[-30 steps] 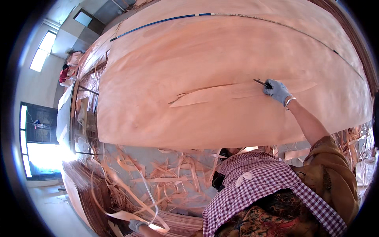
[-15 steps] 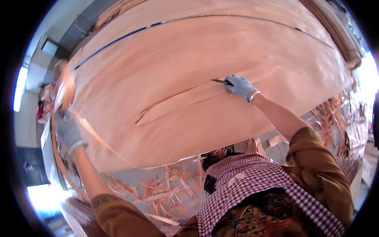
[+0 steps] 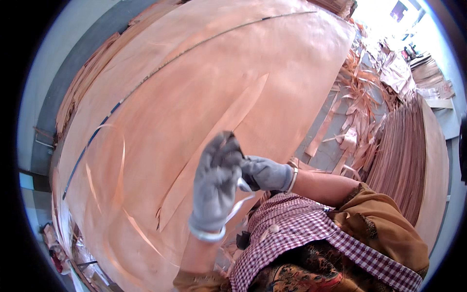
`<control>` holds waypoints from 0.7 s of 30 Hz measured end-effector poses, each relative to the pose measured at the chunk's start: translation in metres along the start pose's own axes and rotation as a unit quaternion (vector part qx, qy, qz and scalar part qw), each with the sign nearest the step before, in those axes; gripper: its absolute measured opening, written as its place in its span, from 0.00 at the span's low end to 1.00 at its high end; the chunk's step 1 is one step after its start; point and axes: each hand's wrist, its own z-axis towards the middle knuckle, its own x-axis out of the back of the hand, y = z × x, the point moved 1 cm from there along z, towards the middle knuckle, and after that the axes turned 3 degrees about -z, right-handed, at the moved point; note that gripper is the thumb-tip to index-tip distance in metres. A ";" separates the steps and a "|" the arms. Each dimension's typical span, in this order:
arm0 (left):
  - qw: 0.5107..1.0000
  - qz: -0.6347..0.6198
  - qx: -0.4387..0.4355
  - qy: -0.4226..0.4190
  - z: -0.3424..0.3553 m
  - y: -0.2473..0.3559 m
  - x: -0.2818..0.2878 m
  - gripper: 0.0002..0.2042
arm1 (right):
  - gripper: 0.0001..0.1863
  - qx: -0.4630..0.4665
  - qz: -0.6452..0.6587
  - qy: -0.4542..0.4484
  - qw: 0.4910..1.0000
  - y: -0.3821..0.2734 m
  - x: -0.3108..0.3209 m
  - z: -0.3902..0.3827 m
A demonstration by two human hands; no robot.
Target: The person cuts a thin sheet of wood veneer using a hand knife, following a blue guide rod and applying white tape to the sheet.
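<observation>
Gloved left hand (image 3: 214,187) and right hand (image 3: 270,174) adjoin above veneer sheet's (image 3: 170,131) near edge; fingers bent, cannot tell whether pinching. Long pole (image 3: 147,78) lies toward far edge.

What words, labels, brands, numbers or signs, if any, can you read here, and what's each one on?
None can be read.
Long, thin blue-and-pale rod: dark marks along it, too small to make out.
Grey fabric gloves on the left hand and right hand: no legible print.
Purple-and-white checked cloth apron: pale patch, too blurred to tell if lettered.
Broad, flat tan sheet: no lettering visible.
</observation>
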 end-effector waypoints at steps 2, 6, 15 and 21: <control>0.998 -0.052 -0.023 0.019 0.021 -0.008 0.016 0.26 | 0.25 -0.031 0.056 0.051 0.997 -0.004 -0.011 -0.010; 0.998 -0.066 -0.022 0.007 0.051 -0.019 0.038 0.25 | 0.15 -0.050 0.065 0.078 0.994 -0.011 0.015 -0.025; 0.997 0.021 0.076 0.006 0.130 -0.060 0.026 0.27 | 0.14 -0.118 -0.113 0.160 0.974 -0.081 0.101 -0.052; 0.995 0.063 0.067 -0.038 0.187 -0.072 0.023 0.27 | 0.14 -0.137 -0.061 0.164 0.975 -0.108 0.162 -0.058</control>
